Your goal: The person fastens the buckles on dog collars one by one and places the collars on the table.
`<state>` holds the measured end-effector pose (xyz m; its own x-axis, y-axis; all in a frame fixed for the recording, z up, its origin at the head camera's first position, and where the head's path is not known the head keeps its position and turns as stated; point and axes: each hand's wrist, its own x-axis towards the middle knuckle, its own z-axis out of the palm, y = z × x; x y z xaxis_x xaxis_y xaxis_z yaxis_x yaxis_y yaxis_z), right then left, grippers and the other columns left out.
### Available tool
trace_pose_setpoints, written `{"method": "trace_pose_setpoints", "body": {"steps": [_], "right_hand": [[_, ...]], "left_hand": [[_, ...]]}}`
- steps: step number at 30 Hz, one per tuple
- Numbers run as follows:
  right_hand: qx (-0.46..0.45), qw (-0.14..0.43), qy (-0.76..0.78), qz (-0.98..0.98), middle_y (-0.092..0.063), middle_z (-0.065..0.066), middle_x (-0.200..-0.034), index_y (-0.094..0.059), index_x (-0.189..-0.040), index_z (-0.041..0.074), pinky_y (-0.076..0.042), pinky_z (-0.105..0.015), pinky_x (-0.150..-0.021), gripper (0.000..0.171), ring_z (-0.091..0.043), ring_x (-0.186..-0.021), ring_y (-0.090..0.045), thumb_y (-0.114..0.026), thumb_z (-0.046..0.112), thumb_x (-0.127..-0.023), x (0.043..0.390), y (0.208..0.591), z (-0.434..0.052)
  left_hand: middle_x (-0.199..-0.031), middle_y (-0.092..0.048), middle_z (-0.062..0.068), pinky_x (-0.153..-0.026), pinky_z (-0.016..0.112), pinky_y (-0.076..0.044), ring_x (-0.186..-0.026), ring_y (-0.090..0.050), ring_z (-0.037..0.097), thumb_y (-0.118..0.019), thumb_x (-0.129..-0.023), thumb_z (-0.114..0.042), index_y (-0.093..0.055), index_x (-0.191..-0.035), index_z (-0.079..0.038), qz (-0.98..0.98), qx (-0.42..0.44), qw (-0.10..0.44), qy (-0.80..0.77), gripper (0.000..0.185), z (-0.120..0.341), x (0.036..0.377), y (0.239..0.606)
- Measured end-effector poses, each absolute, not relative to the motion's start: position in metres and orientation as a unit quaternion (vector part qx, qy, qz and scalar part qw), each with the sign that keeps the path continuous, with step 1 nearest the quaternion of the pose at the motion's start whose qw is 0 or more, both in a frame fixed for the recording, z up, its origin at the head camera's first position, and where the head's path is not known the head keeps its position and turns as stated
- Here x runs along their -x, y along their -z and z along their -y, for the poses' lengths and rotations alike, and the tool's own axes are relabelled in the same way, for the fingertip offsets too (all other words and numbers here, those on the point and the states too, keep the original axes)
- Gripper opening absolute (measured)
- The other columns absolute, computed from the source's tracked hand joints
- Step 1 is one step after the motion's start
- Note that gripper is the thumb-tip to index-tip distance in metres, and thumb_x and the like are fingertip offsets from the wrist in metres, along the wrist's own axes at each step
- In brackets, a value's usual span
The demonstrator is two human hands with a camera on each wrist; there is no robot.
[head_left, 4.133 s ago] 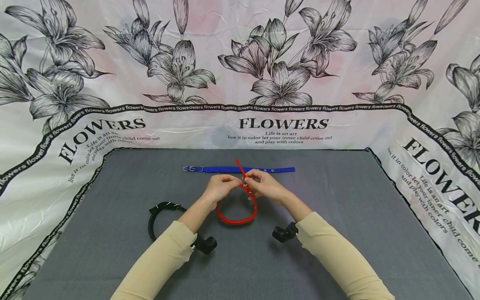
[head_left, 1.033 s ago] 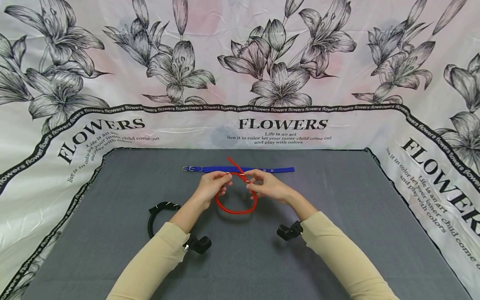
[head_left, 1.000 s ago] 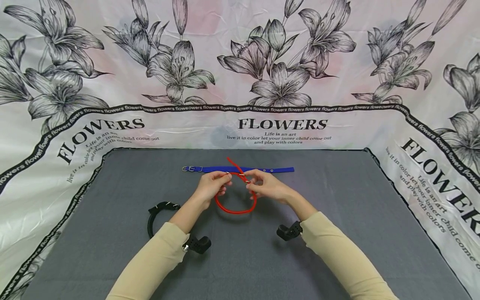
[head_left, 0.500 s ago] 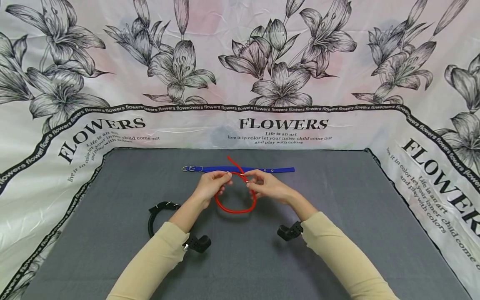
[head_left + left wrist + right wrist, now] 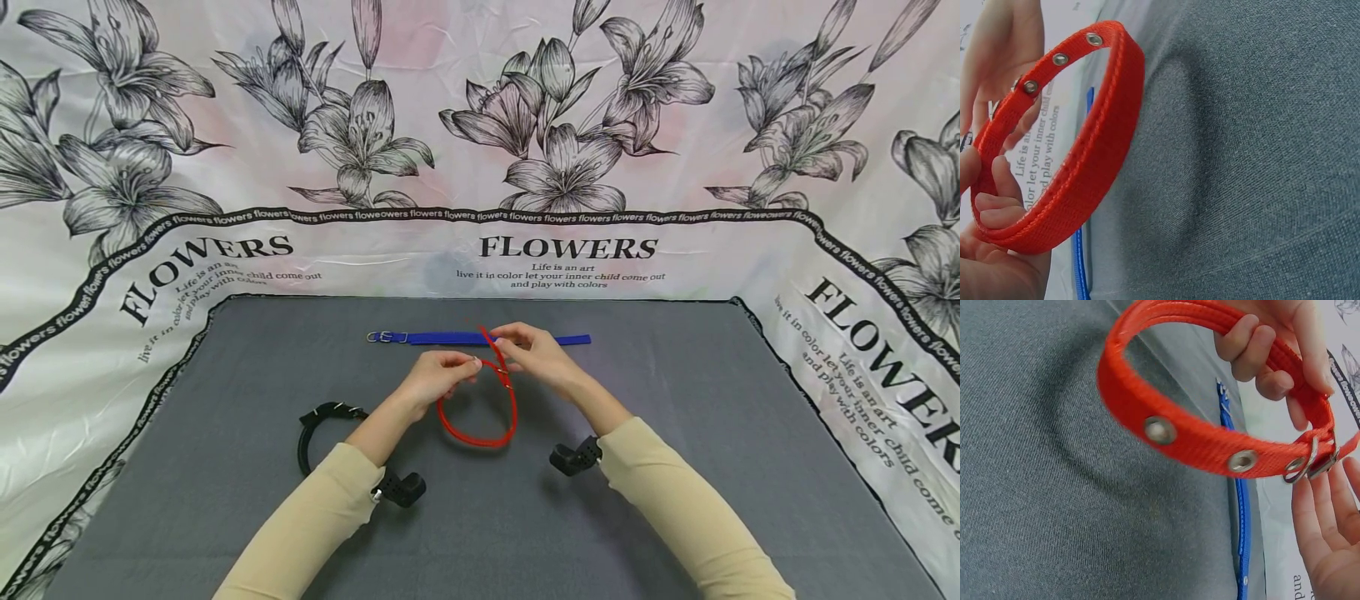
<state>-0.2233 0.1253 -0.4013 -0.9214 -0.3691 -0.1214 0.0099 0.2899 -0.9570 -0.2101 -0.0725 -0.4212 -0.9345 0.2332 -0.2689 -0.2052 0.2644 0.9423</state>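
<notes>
A red collar (image 5: pixel 480 417) with metal eyelets is held as a closed loop just above the grey mat (image 5: pixel 675 467). My left hand (image 5: pixel 442 375) grips the loop's left side, its fingers curled through the ring (image 5: pixel 997 212). My right hand (image 5: pixel 534 354) pinches the strap at its far end, next to the metal buckle (image 5: pixel 1313 462). The short free tail points away from me between the two hands. In the right wrist view the red collar (image 5: pixel 1197 444) fills the frame, with the left hand's fingers (image 5: pixel 1260 350) over its top.
A blue collar (image 5: pixel 480 338) lies flat and straight just beyond the hands. A black collar (image 5: pixel 318 421) lies curled on the mat to the left. Flower-printed cloth (image 5: pixel 480 167) rises behind and at both sides of the mat.
The right hand has moved farther away and slightly right with the strap end. The tail has swung right and looks shorter; the loop now hangs narrower and longer. The left hand dropped slightly.
</notes>
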Motion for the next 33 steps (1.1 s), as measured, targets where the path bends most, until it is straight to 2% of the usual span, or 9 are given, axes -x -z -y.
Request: {"method": "trace_pose_setpoints", "body": {"steps": [4, 9, 15, 22, 26, 30, 33], "right_hand": [[0.114, 0.151, 0.581, -0.792, -0.058, -0.012, -0.112, -0.055, -0.121, 0.013, -0.051, -0.037, -0.085, 0.032, -0.022, -0.101, -0.058, -0.056, 0.028, -0.092, 0.2259, 0.4063, -0.124], [0.117, 0.143, 0.581, -0.792, -0.058, -0.018, -0.112, -0.056, -0.118, 0.01, -0.052, -0.036, -0.08, 0.03, -0.021, -0.095, -0.059, -0.058, 0.024, -0.092, 0.2262, 0.4079, -0.1231], [0.116, 0.146, 0.587, -0.788, -0.057, -0.016, -0.11, -0.054, -0.12, 0.005, -0.052, -0.035, -0.079, 0.035, -0.026, -0.097, -0.059, -0.059, 0.024, -0.091, 0.2261, 0.4069, -0.1216], [0.125, 0.149, 0.584, -0.788, -0.055, -0.019, -0.099, -0.051, -0.12, 0.001, -0.051, -0.036, -0.078, 0.033, -0.025, -0.089, -0.055, -0.056, 0.018, -0.092, 0.2263, 0.4063, -0.1209], [0.126, 0.151, 0.591, -0.782, -0.054, -0.015, -0.094, -0.051, -0.116, 0.001, -0.051, -0.035, -0.077, 0.027, -0.033, -0.091, -0.053, -0.054, 0.012, -0.092, 0.2261, 0.4057, -0.1217], [0.127, 0.154, 0.594, -0.78, -0.056, -0.012, -0.1, -0.051, -0.109, 0.001, -0.051, -0.043, -0.081, 0.02, -0.042, -0.096, -0.051, -0.053, 0.009, -0.091, 0.2257, 0.4048, -0.1225], [0.131, 0.161, 0.589, -0.781, -0.056, -0.013, -0.111, -0.052, -0.104, 0.001, -0.048, -0.05, -0.085, 0.016, -0.041, -0.099, -0.052, -0.052, 0.007, -0.089, 0.2251, 0.4039, -0.1234]], "left_hand": [[-0.076, -0.065, -0.002, -0.056, 0.024, -0.038, -0.052, -0.039, 0.01, -0.064, -0.087, -0.031, -0.067, -0.107, -0.004, -0.781, -0.011, 0.182, -0.597, 0.034, 0.0702, 0.2079, 0.421], [-0.077, -0.065, -0.002, -0.057, 0.024, -0.039, -0.053, -0.039, 0.01, -0.065, -0.086, -0.033, -0.068, -0.107, -0.005, -0.786, -0.008, 0.185, -0.589, 0.035, 0.0695, 0.2066, 0.419], [-0.083, -0.068, 0.005, -0.055, 0.024, -0.035, -0.051, -0.038, 0.01, -0.065, -0.086, -0.031, -0.069, -0.105, -0.007, -0.786, -0.009, 0.184, -0.59, 0.032, 0.0695, 0.2066, 0.4184], [-0.078, -0.07, -0.003, -0.056, 0.024, -0.037, -0.06, -0.044, 0.012, -0.068, -0.083, -0.037, -0.073, -0.095, -0.015, -0.8, 0.003, 0.156, -0.58, 0.025, 0.0691, 0.2057, 0.4201], [-0.078, -0.07, -0.004, -0.056, 0.024, -0.037, -0.063, -0.045, 0.012, -0.069, -0.081, -0.038, -0.073, -0.094, -0.017, -0.799, 0.011, 0.14, -0.584, 0.025, 0.0695, 0.2057, 0.4216], [-0.077, -0.07, -0.004, -0.056, 0.025, -0.037, -0.063, -0.044, 0.012, -0.07, -0.081, -0.037, -0.074, -0.093, -0.019, -0.798, 0.015, 0.129, -0.588, 0.022, 0.0702, 0.2053, 0.4217], [-0.078, -0.071, -0.003, -0.06, 0.026, -0.038, -0.071, -0.049, 0.012, -0.07, -0.081, -0.036, -0.074, -0.092, -0.019, -0.8, 0.011, 0.124, -0.588, 0.021, 0.0705, 0.2051, 0.4216]]}}
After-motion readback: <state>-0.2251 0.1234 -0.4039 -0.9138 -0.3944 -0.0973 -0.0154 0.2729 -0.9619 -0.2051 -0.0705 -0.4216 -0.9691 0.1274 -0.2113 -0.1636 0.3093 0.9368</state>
